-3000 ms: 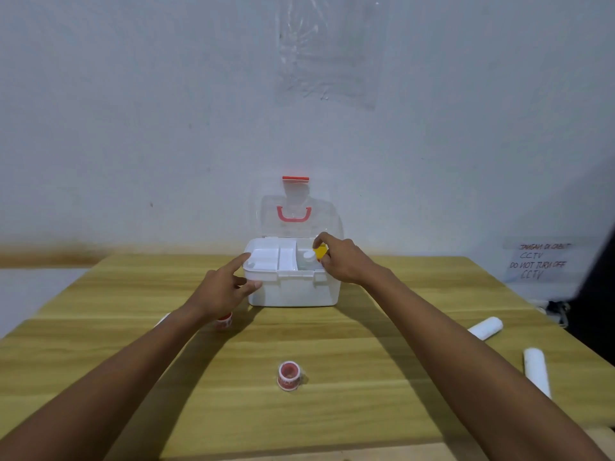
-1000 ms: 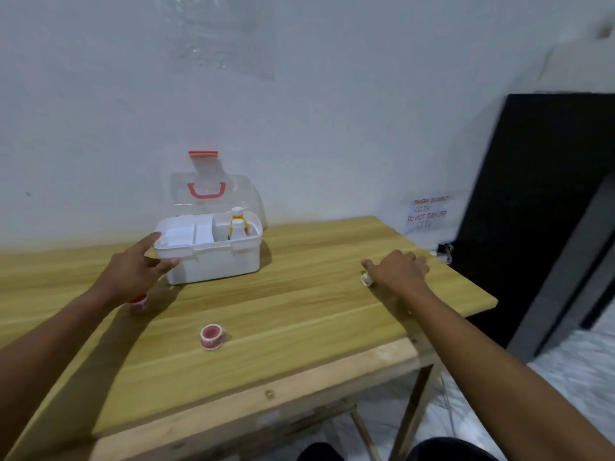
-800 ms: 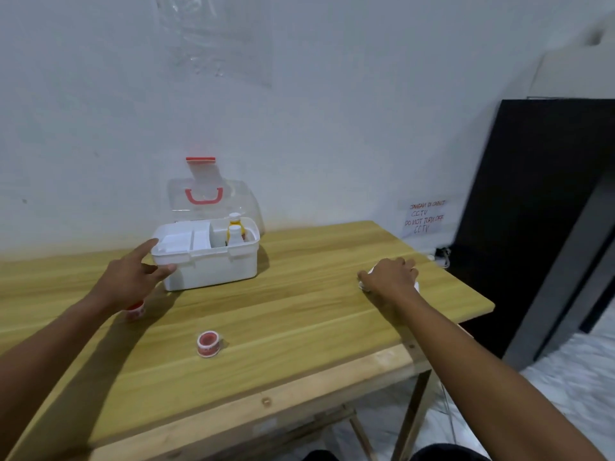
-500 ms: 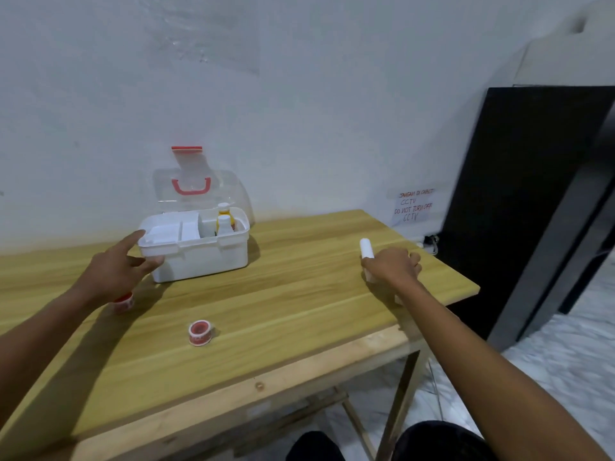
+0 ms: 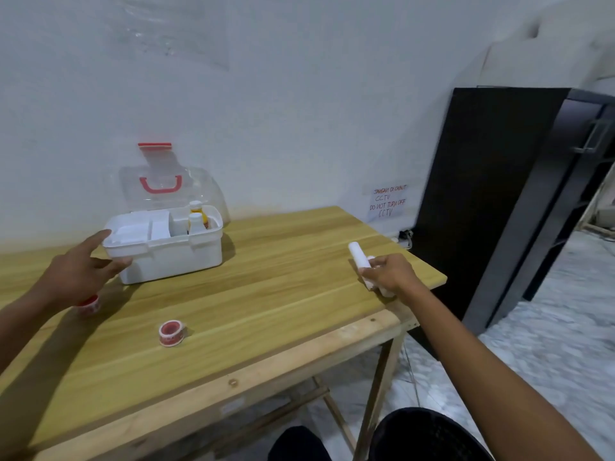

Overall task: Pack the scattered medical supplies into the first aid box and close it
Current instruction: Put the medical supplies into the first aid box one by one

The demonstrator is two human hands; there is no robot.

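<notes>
The white first aid box (image 5: 173, 257) stands on the wooden table (image 5: 266, 311) with its clear lid (image 5: 166, 188) raised against the wall. Two small bottles (image 5: 196, 219) stand upright in its right compartment. My left hand (image 5: 83, 271) rests against the box's left front corner, fingers spread. My right hand (image 5: 387, 272), near the table's right edge, is closed around white gauze rolls (image 5: 357, 257); one roll sticks up and to the left out of the fist. A red-and-white tape roll (image 5: 171, 332) lies in front of the box. Another tape roll (image 5: 90, 304) lies partly under my left wrist.
A tall black cabinet (image 5: 499, 194) stands just right of the table. A handwritten paper note (image 5: 387, 202) is stuck low on the wall. The table's front and right edges are close to my right hand. My dark-clad knees (image 5: 416, 437) show below the table.
My right hand left the box, where it set down a yellow bottle, reached to the table's right edge, closed on the gauze rolls and lifted them slightly. My left hand stayed at the box.
</notes>
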